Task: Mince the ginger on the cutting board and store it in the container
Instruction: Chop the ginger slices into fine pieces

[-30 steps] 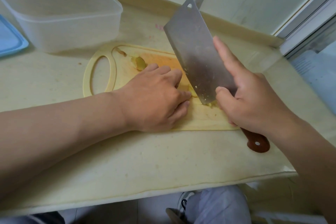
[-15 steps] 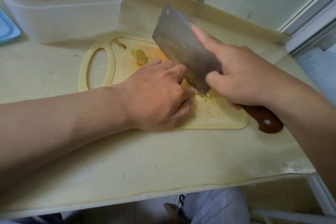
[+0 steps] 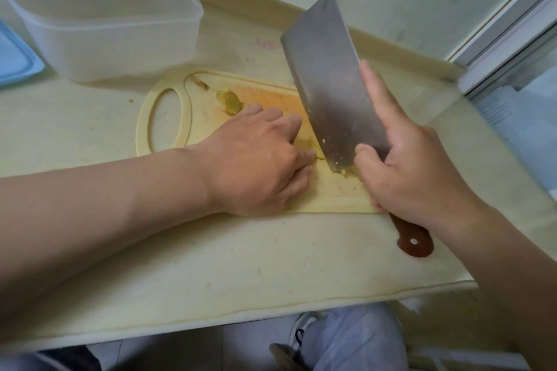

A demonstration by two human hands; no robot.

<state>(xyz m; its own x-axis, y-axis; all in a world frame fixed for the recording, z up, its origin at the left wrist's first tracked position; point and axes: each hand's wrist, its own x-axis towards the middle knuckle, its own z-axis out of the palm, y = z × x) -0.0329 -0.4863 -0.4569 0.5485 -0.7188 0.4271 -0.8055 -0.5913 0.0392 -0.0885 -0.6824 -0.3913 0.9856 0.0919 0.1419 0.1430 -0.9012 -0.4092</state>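
Note:
A pale yellow cutting board (image 3: pixel 168 141) with an oval handle hole lies on the counter. My left hand (image 3: pixel 259 159) lies on the board with fingers curled, pinning a piece of ginger (image 3: pixel 310 146) under the fingertips. My right hand (image 3: pixel 413 172) grips a steel cleaver (image 3: pixel 328 84) by its brown handle (image 3: pixel 414 239), index finger stretched along the blade. The blade's heel is down on the board beside my left fingertips, tip raised, with small cut ginger bits (image 3: pixel 345 172) under it. Another ginger piece (image 3: pixel 229 101) sits near the board's handle. The clear plastic container (image 3: pixel 99 18) stands at the back left.
A blue lid (image 3: pixel 15 60) lies at the far left edge beside the container. The counter's front edge runs just below my forearms. A wall and a window frame (image 3: pixel 512 15) close the back and right. My legs and a shoe show under the counter.
The cleaver's tip went down half a second ago and has come back up, its heel staying by the ginger. My left hand has stayed on the ginger.

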